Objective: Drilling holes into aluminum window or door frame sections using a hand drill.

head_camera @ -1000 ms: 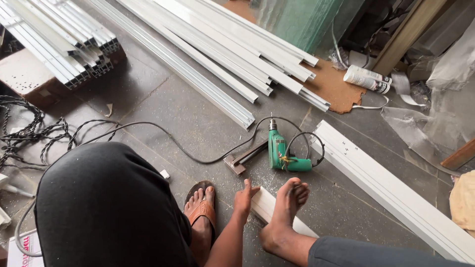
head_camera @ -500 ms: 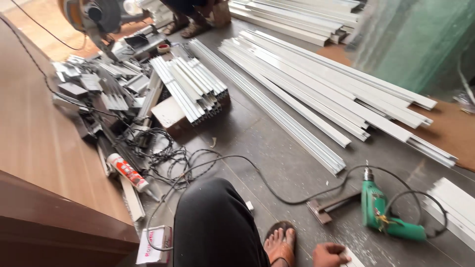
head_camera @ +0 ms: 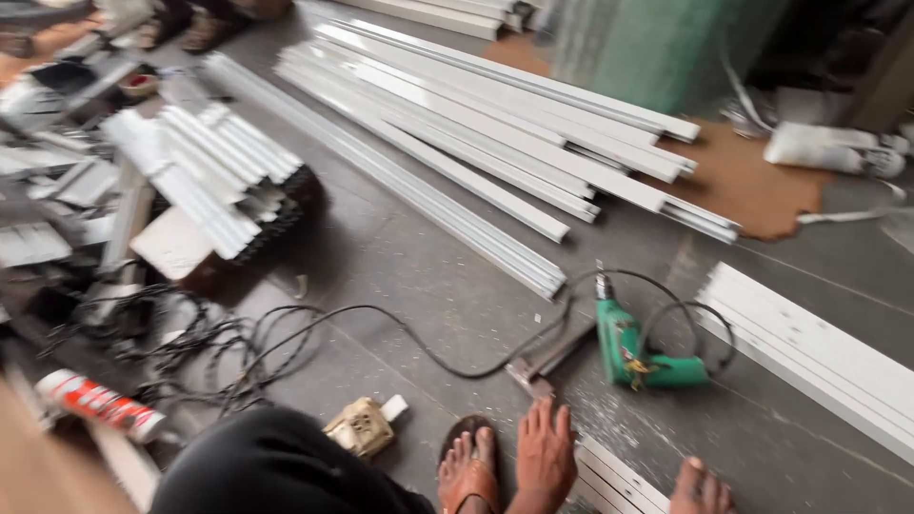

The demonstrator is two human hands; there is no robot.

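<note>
My left hand [head_camera: 545, 455] lies flat, palm down and fingers slightly apart, on the end of a short white profile [head_camera: 624, 487] on the grey floor. It holds nothing. A sandalled foot [head_camera: 468, 471] is just left of it and a bare foot [head_camera: 702, 487] rests on the profile to its right. A green electric drill [head_camera: 628, 352] lies on the floor a little beyond the hand, its black cable [head_camera: 381, 328] looping left. A small metal bracket [head_camera: 545, 364] lies next to the drill. My right hand is out of view.
Long white profiles [head_camera: 495, 124] cross the floor. A shorter stack [head_camera: 209, 181] sits at left and a white panel [head_camera: 819, 352] at right. A yellowish socket block [head_camera: 360, 426], tangled cables [head_camera: 190, 343] and a sealant tube [head_camera: 95, 402] lie near a black-clad knee [head_camera: 276, 471]. A brown board [head_camera: 752, 181] lies beyond.
The view swung left over the pile of scrap and back toward the drill. My hand has stayed on the short white profile between the feet.
</note>
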